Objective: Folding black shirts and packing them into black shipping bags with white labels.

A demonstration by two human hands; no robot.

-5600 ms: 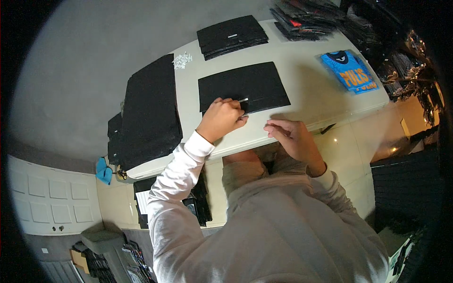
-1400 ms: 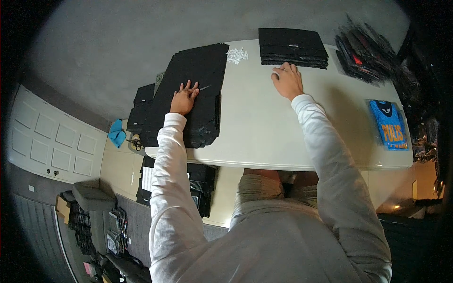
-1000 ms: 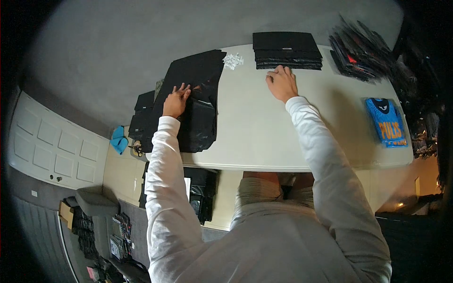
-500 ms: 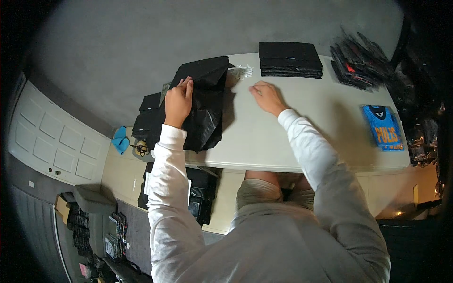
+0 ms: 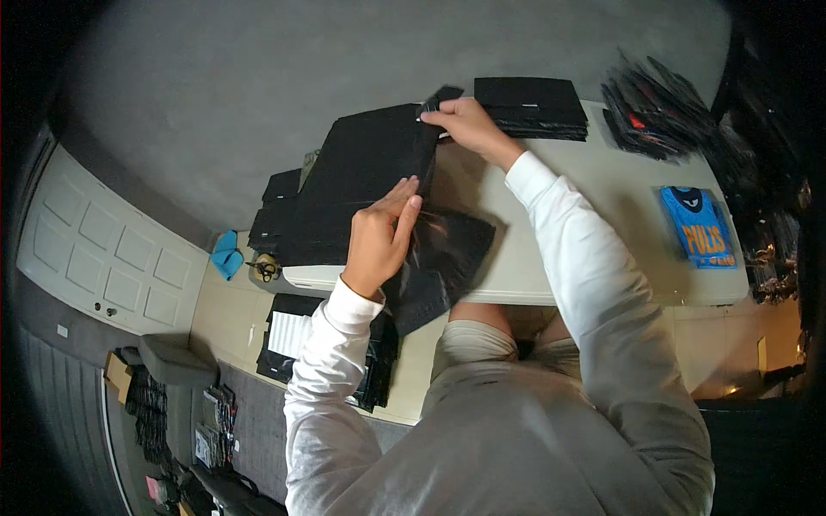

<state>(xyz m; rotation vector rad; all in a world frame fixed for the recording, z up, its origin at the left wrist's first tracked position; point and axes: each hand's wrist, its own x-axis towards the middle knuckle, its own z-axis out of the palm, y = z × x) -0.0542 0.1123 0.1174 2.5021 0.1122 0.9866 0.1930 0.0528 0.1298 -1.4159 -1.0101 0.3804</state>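
A large black plastic bag point(image 5: 357, 168) lies across the left part of the white table, and its loose lower corner point(image 5: 452, 254) hangs toward the front edge. My left hand point(image 5: 383, 236) lies on the bag with fingers stretched out. My right hand point(image 5: 469, 129) pinches the bag's far right edge, where a strip of black plastic sticks up past the fingertips. A small white spot shows by those fingertips; I cannot make out what it is.
Folded black packages point(image 5: 532, 107) are stacked at the table's back. Clear-wrapped dark packages point(image 5: 650, 112) pile up at the back right. A bagged blue shirt point(image 5: 699, 228) lies at the right. Scissors point(image 5: 267, 268) and a blue cloth point(image 5: 226, 255) are at far left.
My right hand has moved left from the bare tabletop and taken hold of the bag's edge. My left hand has slid right and nearer. The bag now spreads flatter and farther right.
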